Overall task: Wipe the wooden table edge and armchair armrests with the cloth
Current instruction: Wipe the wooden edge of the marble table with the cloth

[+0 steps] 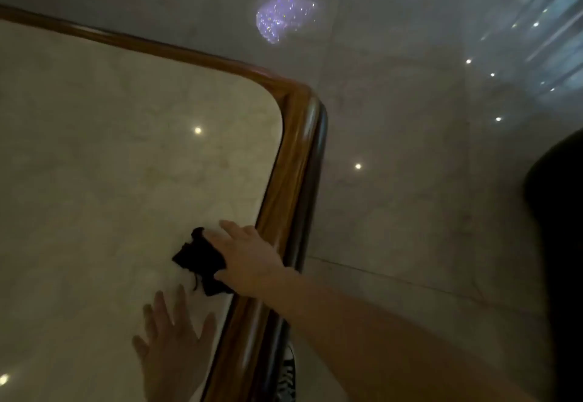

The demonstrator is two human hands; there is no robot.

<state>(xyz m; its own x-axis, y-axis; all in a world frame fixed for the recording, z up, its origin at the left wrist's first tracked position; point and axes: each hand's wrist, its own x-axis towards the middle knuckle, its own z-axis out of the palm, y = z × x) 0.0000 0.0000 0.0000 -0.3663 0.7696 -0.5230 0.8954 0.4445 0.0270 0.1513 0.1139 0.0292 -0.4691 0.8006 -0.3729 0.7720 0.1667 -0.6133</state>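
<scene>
A marble-topped table has a rounded wooden edge (295,161) running from its far corner down toward me. A small black cloth (197,258) lies crumpled on the marble just inside that edge. My right hand (249,259) presses down on the cloth's right side, with the fingers over it and the heel of the hand on the wooden rim. My left hand (172,343) lies flat on the marble below the cloth, fingers spread, holding nothing. No armchair can be made out for certain.
Glossy grey floor tiles (410,149) with reflected ceiling lights lie right of the table. A dark rounded shape (558,212) stands at the right border. A patterned shoe (288,376) shows under the table edge.
</scene>
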